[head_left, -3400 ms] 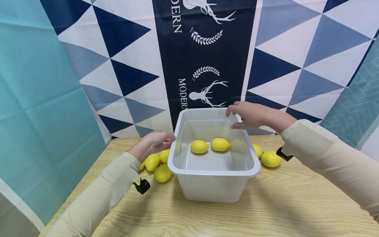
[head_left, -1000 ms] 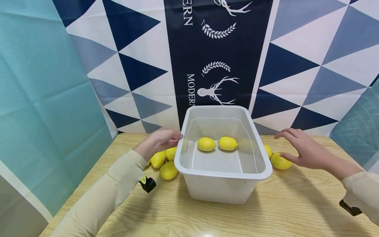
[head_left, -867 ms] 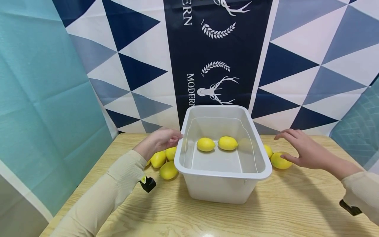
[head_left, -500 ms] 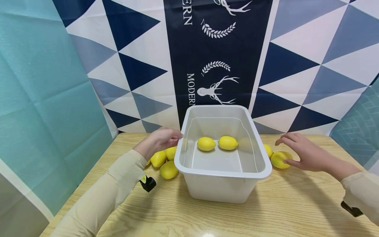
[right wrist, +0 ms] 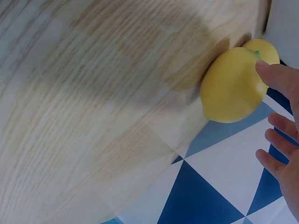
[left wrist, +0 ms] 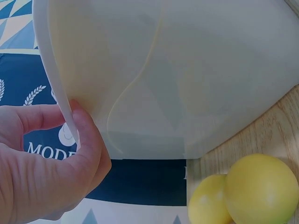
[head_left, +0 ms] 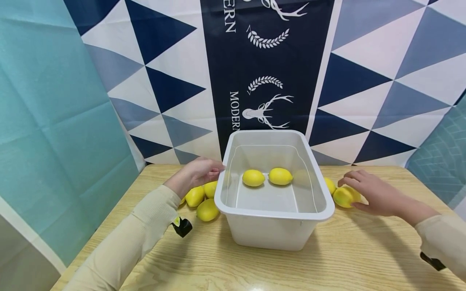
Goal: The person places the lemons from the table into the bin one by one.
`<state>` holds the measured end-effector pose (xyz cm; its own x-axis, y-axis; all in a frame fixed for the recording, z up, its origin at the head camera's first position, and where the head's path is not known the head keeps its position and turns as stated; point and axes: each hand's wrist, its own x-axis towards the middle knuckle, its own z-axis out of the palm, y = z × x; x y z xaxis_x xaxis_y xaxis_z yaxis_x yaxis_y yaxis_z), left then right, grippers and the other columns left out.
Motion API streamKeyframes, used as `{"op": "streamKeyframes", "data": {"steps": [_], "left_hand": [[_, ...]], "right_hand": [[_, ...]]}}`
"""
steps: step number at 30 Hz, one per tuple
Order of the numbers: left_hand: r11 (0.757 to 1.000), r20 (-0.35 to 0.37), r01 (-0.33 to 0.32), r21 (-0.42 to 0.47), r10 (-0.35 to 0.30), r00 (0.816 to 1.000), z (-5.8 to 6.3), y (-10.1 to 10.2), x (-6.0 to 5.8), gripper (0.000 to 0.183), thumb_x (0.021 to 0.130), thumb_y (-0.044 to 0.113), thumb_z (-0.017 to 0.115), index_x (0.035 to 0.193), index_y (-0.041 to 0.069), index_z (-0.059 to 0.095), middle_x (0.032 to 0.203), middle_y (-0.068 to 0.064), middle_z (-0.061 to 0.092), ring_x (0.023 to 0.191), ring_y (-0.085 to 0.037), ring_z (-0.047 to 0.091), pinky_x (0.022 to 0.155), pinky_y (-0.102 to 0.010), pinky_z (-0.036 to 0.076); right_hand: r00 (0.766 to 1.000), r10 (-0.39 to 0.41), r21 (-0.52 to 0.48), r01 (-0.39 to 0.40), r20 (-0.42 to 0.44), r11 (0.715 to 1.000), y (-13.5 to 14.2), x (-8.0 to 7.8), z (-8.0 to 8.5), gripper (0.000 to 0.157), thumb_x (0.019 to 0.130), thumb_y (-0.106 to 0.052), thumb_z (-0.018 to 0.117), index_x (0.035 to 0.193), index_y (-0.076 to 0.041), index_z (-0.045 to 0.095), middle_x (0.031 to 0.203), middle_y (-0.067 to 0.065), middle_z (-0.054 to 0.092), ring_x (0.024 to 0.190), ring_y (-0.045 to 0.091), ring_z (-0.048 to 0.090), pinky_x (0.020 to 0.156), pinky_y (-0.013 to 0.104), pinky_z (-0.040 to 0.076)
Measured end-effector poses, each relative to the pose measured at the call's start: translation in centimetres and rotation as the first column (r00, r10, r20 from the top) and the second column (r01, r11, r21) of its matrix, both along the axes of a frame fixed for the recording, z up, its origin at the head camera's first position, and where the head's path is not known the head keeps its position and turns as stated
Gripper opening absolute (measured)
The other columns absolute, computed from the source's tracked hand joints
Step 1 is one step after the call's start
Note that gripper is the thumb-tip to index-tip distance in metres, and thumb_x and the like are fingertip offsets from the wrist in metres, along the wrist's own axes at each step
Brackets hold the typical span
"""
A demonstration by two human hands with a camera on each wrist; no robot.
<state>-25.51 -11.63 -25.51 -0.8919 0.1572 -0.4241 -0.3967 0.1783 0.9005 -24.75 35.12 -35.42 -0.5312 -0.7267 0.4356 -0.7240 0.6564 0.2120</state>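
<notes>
My left hand [head_left: 199, 171] pinches the left rim of a light grey plastic tub [head_left: 269, 230]; in the left wrist view, thumb and fingers [left wrist: 88, 135] meet on either side of that rim. Two yellow lemons [head_left: 253, 178] lie on the tub's floor. To the tub's right, my right hand [head_left: 375, 194] is at a lemon [head_left: 346, 197], fingers spread above and thumb low at its near side. The right wrist view has the thumb [right wrist: 275, 77] overlapping this lemon [right wrist: 231, 86], while the other fingers stay apart from it.
Another lemon [head_left: 330, 185] sits between that one and the tub, partly hidden. Several lemons [head_left: 207, 210] are grouped left of the tub, under my left forearm. The wooden table [head_left: 262, 268] ends at a patterned cloth backdrop [head_left: 174, 93].
My right hand has gone from over the tub's right rim out to the lemon on the right, lowering and closing in around it lately. My left hand keeps its grip on the rim.
</notes>
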Motion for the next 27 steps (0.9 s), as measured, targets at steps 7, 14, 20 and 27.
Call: {"op": "streamKeyframes", "data": {"steps": [7,14,20,27], "left_hand": [[1.0,-0.004,-0.002,-0.006,0.002,1.0,-0.1,0.0,-0.1,0.041,0.092,0.009,0.058,0.131,-0.004,0.049,0.119,-0.011,0.053,0.09,-0.014,0.057,0.086,-0.02,0.056],[1.0,-0.005,-0.006,-0.006,0.005,1.0,0.0,0.0,0.0,0.041,0.092,0.009,0.058,0.131,-0.003,0.049,0.122,-0.011,0.053,0.09,-0.014,0.058,0.08,-0.018,0.057],[1.0,-0.006,-0.011,-0.005,0.011,1.0,0.0,0.0,0.2,0.042,0.092,0.009,0.058,0.132,-0.002,0.048,0.125,-0.012,0.052,0.092,-0.015,0.058,0.084,-0.02,0.056],[1.0,-0.005,-0.01,0.002,0.01,1.0,0.0,0.1,0.3,0.043,0.092,0.009,0.059,0.132,-0.002,0.048,0.13,-0.014,0.051,0.093,-0.016,0.06,0.098,-0.027,0.051]], "right_hand": [[1.0,-0.003,0.023,0.003,0.004,1.0,-0.1,0.1,-0.6,0.068,0.044,-0.012,0.092,0.106,-0.015,0.064,0.101,-0.004,0.06,0.092,0.014,0.054,0.076,0.041,0.054],[0.999,-0.017,0.036,0.016,0.03,0.999,-0.1,0.0,-1.1,0.069,0.045,-0.011,0.092,0.107,-0.016,0.063,0.1,-0.004,0.059,0.09,0.015,0.055,0.076,0.043,0.056],[0.996,-0.036,0.028,0.033,0.084,0.999,-0.3,-0.1,-1.9,0.065,0.05,-0.012,0.092,0.107,-0.019,0.062,0.101,-0.005,0.058,0.09,0.013,0.053,0.075,0.04,0.056],[0.992,-0.036,0.022,0.033,0.119,0.999,-0.1,0.2,-2.9,0.063,0.053,-0.019,0.092,0.109,-0.022,0.063,0.099,-0.011,0.056,0.087,0.006,0.048,0.071,0.033,0.055]]}}
